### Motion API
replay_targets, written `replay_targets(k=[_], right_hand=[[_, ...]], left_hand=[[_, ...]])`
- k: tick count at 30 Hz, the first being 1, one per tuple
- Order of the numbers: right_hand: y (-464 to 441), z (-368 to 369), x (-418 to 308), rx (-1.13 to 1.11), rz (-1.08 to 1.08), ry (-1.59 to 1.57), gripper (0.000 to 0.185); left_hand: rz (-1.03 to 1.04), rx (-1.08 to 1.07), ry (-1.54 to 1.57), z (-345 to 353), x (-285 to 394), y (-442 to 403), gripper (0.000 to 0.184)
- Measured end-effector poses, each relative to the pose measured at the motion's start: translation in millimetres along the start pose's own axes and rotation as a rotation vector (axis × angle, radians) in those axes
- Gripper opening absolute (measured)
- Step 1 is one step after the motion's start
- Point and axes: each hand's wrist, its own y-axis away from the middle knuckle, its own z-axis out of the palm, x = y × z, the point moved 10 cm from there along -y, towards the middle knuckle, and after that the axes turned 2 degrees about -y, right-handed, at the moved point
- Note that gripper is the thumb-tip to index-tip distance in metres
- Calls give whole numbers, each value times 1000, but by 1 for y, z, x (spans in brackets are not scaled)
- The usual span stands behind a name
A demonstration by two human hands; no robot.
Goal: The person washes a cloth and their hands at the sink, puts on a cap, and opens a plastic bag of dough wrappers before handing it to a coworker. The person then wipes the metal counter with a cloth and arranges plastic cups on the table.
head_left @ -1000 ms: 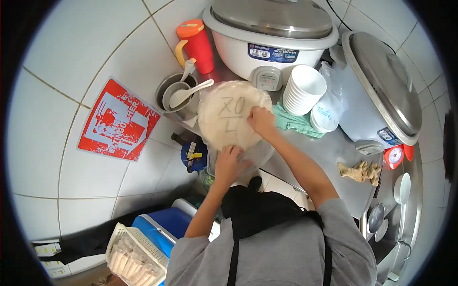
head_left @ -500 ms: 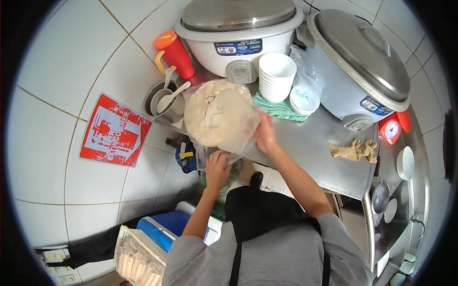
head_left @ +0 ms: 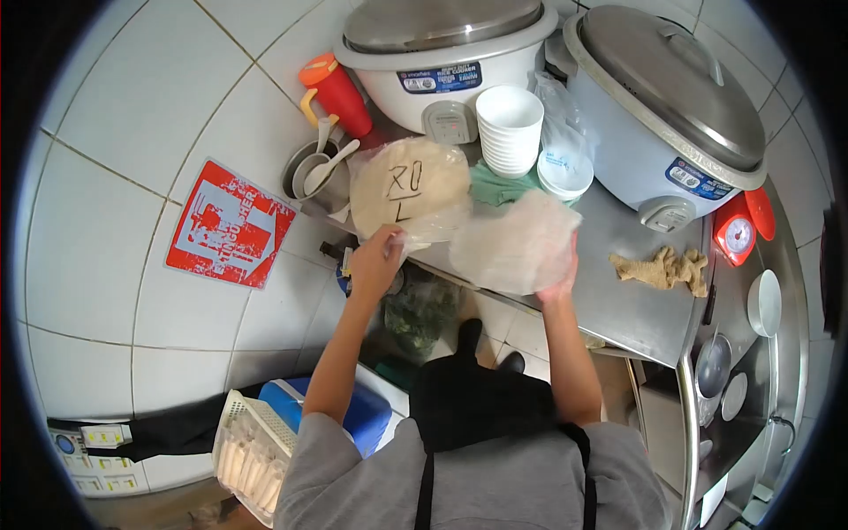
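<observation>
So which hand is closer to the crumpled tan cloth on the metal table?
Right. The right hand is left of the cloth; the left hand is farther left, by the round, pale, plastic-wrapped bundle.

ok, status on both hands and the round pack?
Left hand pinching plastic at near edge of round pack. Right hand holding pale filmy piece. Green cloth close behind it.

At the bottom of the frame we wear a grey short-sleeved top [head_left: 521,481] and a black apron [head_left: 481,402] with narrow dark straps over the grey. Our shoes [head_left: 471,336] are dark; our hands are bare.
</observation>
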Motion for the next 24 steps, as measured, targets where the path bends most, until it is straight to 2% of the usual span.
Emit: replay_targets(k=[1, 2, 3, 4, 5, 7, 10, 11, 13, 15, 17, 20, 21, 24], right_hand=[[-2, -11, -2, 86, -94, -72, 56], [-6, -5, 1, 14, -100, -159, 54], [-11, 5, 6, -58, -100, -244, 52], [-11, 11, 11, -117, -95, -336, 50], [-3, -10, 5, 106, -239, -2, 46], [-7, -28, 9, 320, -295, 308, 47], [-10, -22, 27, 350, -301, 825, 47], [-11, -15, 35, 338, -278, 1126, 47], [-10, 16, 61, 253, -234, 1992, 47], [-14, 39, 99, 96, -232, 2477, 48], [-32, 40, 126, -8, -315, 2558, 48], [-77, -9, 134, -86, -547, 2055, 49], [-99, -51, 136, -54, -462, 1734, 43], [-142, -94, 155, 98, -333, 1752, 42]], left_hand=[[-40, -37, -17, -4, -1, -11, 14], [-83, -73, -34, -5, -7, -22, 14], [51, 44, -30, -11, -4, -33, 15], [55, 34, -41, -13, -2, -44, 15], [55, 19, -56, -17, 2, -57, 15], [53, -19, -72, -21, 8, -67, 17], [50, -57, -127, -18, 9, -84, 26], [47, -79, -187, -15, 6, -86, 29], [30, -143, -267, -12, 0, -91, 35], [-11, -242, -289, -6, 0, -88, 39], [-48, -289, -260, 0, 4, -84, 36], [5, -295, -174, 3, 11, -70, 31], [42, -286, -140, 2, 14, -65, 30], [26, -280, 81, 2, 17, -47, 23]])
